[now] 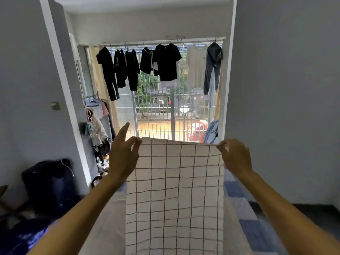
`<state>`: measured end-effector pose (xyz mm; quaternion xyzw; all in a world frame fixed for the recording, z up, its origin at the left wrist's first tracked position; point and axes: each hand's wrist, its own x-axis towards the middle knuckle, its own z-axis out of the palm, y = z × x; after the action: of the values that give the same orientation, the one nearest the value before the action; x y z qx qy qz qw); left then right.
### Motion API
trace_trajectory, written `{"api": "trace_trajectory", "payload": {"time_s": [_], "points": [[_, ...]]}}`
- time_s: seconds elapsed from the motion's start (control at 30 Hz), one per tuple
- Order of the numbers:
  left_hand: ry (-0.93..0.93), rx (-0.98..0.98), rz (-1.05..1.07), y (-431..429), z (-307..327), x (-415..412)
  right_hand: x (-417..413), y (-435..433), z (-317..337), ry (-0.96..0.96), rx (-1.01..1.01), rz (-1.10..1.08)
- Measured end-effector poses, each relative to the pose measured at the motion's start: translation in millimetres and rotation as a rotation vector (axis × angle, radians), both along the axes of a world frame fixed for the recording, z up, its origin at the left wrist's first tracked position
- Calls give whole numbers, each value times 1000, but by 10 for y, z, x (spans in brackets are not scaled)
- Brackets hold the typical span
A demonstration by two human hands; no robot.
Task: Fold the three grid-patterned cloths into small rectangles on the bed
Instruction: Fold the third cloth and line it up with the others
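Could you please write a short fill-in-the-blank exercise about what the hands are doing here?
1. Both hands hold up one ____-patterned cloth.
2. The left hand pinches the cloth's top ____ corner.
3. The right hand pinches its top ____ corner.
4. Behind the cloth, dark clothes hang in front of a barred ____.

Missing words: grid; left; right; window

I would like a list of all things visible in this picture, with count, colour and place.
grid cloth: one, white with dark lines, held up at centre over the bed
bed: one, blue and white checks, below the cloth
hanging clothes: several, mostly black, one pale, on a rail across the window
window bars: one set, grey, centre back
clothes rack: one, mixed colours, left of the window
suitcase: one, dark, lower left
left hand: pinches the cloth's top left corner
right hand: pinches the top right corner
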<state>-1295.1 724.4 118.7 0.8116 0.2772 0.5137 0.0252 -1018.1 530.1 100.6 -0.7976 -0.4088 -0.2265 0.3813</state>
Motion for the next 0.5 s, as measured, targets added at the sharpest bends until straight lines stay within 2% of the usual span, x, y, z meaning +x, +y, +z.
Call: {"api": "trace_trajectory", "payload": {"time_s": [0.1, 0.3, 0.5], "points": [[-34, -29, 18, 6, -68, -210, -255, -34, -42, -28, 124, 26], [-34, -65, 23, -13, -224, -534, -530, -144, -56, -104, 148, -24], [-7, -64, 36, 121, -309, -540, -525, -158, -66, -60, 177, -1]]}}
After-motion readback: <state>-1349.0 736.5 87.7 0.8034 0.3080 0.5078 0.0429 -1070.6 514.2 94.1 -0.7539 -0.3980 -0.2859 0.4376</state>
